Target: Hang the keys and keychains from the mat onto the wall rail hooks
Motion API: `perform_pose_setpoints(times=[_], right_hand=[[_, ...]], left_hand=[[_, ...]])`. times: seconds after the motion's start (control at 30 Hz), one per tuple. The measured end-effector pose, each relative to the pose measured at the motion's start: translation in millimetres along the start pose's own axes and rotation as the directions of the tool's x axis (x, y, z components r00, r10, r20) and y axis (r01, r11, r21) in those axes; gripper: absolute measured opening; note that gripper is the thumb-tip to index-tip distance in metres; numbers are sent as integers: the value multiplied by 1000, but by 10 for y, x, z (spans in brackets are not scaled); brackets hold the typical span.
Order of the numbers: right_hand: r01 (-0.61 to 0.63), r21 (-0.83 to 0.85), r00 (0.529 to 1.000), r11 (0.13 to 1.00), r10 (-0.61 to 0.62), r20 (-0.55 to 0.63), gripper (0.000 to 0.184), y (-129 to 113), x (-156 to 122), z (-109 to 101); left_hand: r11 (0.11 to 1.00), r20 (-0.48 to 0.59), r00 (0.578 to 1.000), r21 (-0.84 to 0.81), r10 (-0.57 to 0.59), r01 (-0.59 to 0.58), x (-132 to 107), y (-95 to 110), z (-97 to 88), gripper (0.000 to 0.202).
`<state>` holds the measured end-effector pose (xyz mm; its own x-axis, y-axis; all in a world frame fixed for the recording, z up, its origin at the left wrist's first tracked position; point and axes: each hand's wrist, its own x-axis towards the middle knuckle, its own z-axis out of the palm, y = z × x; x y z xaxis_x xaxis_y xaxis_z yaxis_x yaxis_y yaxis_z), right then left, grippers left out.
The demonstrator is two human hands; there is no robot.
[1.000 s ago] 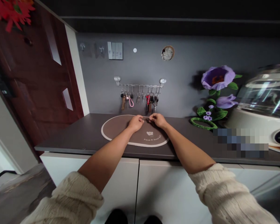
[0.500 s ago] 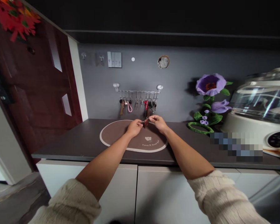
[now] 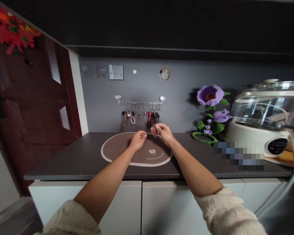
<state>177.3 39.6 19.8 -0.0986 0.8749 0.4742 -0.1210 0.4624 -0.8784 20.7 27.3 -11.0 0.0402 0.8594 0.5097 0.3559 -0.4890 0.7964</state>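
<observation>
My right hand pinches a bunch of keys by its ring at the fingertips; a small red tag hangs among them. To its left, my left hand is held over the mat with thumb and forefinger pressed together. Something thin and dark may show at those fingertips, too small to name. Behind both hands, a clear key rack on the grey wall carries several hanging keys and fobs, among them a pink loop, a brown strap and a red fob.
A brown oval mat lies on the dark counter. At right stand a purple fabric flower and a white appliance with a clear top. A dark shelf overhangs above; a red-brown door is at left.
My left hand has come away from the keys, leaving a gap. The keys stay in my right hand, now hanging just before the rack's lower right. The view has shifted slightly.
</observation>
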Motion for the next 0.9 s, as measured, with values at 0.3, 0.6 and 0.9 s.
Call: perform_pose_setpoints(times=[0.3,0.6,0.9], right_hand=[[65,-71,981,995,-77,-176,41,-23,-5,-76],[104,-110,945,988,-133,-299,39,-97,214,-195],[125,-208,889,970,-203,-410,31,-304,763,-309]], left_hand=[[999,23,999,3,45,-45,-5,1,25,18],[993,93,990,50,106,-111,-42,52,49,18],[982,133,982,112,137,-153,-75,103,44,18]])
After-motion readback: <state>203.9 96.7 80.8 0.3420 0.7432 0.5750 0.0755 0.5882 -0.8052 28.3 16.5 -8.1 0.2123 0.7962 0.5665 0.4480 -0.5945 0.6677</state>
